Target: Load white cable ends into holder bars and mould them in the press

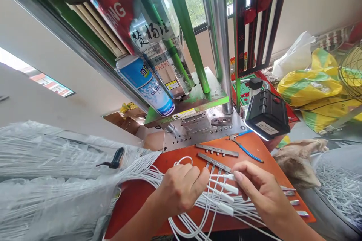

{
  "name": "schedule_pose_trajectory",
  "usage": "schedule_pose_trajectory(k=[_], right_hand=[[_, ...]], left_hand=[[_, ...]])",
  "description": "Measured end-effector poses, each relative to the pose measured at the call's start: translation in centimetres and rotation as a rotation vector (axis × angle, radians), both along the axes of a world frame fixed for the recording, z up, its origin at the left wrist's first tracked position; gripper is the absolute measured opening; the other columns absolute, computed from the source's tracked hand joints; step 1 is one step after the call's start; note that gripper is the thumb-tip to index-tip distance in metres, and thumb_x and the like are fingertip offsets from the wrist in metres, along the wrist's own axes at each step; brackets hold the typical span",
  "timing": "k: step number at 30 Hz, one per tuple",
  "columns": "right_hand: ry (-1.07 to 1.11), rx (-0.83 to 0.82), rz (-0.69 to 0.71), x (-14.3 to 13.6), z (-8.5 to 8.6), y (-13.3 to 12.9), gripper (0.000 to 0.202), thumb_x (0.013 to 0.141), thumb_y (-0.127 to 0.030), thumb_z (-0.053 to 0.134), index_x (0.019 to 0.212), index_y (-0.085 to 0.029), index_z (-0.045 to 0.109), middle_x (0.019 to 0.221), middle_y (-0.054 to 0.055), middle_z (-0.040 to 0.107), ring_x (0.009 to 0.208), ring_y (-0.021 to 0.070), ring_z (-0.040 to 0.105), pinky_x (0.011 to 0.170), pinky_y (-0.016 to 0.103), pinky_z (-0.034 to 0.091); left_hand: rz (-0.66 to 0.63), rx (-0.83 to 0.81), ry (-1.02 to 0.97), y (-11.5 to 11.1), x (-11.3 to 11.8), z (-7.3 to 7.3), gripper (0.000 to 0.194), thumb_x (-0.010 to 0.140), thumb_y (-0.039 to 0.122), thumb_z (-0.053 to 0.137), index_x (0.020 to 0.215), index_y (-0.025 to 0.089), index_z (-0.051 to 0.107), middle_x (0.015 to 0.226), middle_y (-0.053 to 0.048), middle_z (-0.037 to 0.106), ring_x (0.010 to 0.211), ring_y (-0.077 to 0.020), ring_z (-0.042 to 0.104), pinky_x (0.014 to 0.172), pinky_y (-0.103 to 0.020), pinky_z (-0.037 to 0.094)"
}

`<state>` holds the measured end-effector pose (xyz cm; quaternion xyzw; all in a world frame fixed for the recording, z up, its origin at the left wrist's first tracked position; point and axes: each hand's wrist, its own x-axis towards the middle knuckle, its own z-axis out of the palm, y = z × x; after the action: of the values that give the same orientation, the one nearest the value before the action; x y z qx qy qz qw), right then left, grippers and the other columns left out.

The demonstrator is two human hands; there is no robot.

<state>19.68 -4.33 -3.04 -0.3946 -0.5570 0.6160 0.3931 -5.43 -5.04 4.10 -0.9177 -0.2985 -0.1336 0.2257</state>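
Several white cables [186,220] run across an orange work surface [127,199], with white moulded connectors [226,208] on their ends. My left hand [183,186] is closed around some of these cables near the centre, just left of the connectors. Between the thumb and fingers of my right hand [257,186] is the tip of the uppermost white connector [227,176]. Beyond my hands lies a metal bar [213,161] with cable ends seated along its near side. A second metal bar [217,150] rests farther back, with small metal plugs along it.
Behind the work surface stands a press with a metal plate [181,139], green rods and a blue spray can [147,84]. Blue-handled pliers [247,151] lie at the right, below a black lamp [268,115]. Plastic-wrapped cable bundles [56,192] fill the left; a bin of white scraps [339,184] stands right.
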Motion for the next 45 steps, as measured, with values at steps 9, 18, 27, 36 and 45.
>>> schedule_pose_trajectory(k=[9, 18, 27, 36, 45], right_hand=[[0.047, -0.066, -0.031, -0.7, 0.4, -0.5, 0.038, 0.099, -0.058, 0.059, 0.094, -0.021, 0.065, 0.072, 0.001, 0.058, 0.063, 0.0152, 0.052, 0.055, 0.026, 0.043], [0.063, -0.160, -0.074, -0.6, -0.7, -0.2, 0.039, 0.096, -0.060, 0.064, 0.090, -0.021, 0.066, 0.070, 0.000, 0.059, 0.059, 0.0133, 0.051, 0.054, 0.025, 0.043], [0.073, -0.212, -0.049, 0.0, -2.0, 1.1, 0.040, 0.096, -0.059, 0.064, 0.087, -0.020, 0.064, 0.068, -0.002, 0.055, 0.056, 0.0117, 0.048, 0.052, 0.025, 0.040], [0.052, -0.076, -0.108, 0.0, -1.2, 2.4, 0.035, 0.099, -0.055, 0.062, 0.095, -0.021, 0.068, 0.074, -0.001, 0.059, 0.064, 0.0136, 0.054, 0.059, 0.026, 0.045], [0.256, 0.060, -0.222, -1.1, -0.5, 8.7, 0.050, 0.085, -0.068, 0.071, 0.086, -0.019, 0.069, 0.066, 0.000, 0.059, 0.063, 0.0153, 0.055, 0.059, 0.029, 0.050]], left_hand=[[-0.002, 0.012, 0.023, -0.3, -0.9, 0.3, 0.026, 0.094, 0.006, 0.047, 0.118, 0.007, 0.057, 0.071, 0.001, 0.053, 0.058, -0.0144, 0.046, 0.051, -0.032, 0.032], [-0.029, -0.042, 0.021, 0.5, -0.3, 0.0, 0.024, 0.094, 0.008, 0.048, 0.116, 0.006, 0.059, 0.069, 0.001, 0.050, 0.056, -0.0148, 0.042, 0.051, -0.034, 0.026], [-0.061, -0.018, 0.081, 2.2, 0.9, 0.2, 0.024, 0.095, 0.010, 0.049, 0.116, 0.005, 0.059, 0.068, 0.002, 0.048, 0.055, -0.0143, 0.043, 0.048, -0.031, 0.029], [-0.077, -0.222, -0.189, 0.9, 1.5, -1.1, 0.025, 0.096, 0.009, 0.049, 0.118, 0.008, 0.063, 0.070, -0.002, 0.055, 0.059, -0.0149, 0.047, 0.052, -0.030, 0.030], [0.508, -1.702, -1.598, 0.4, 8.0, -6.9, 0.049, 0.090, 0.061, 0.067, 0.098, 0.013, 0.065, 0.058, 0.002, 0.054, 0.039, -0.0053, 0.038, 0.040, -0.019, 0.027]])
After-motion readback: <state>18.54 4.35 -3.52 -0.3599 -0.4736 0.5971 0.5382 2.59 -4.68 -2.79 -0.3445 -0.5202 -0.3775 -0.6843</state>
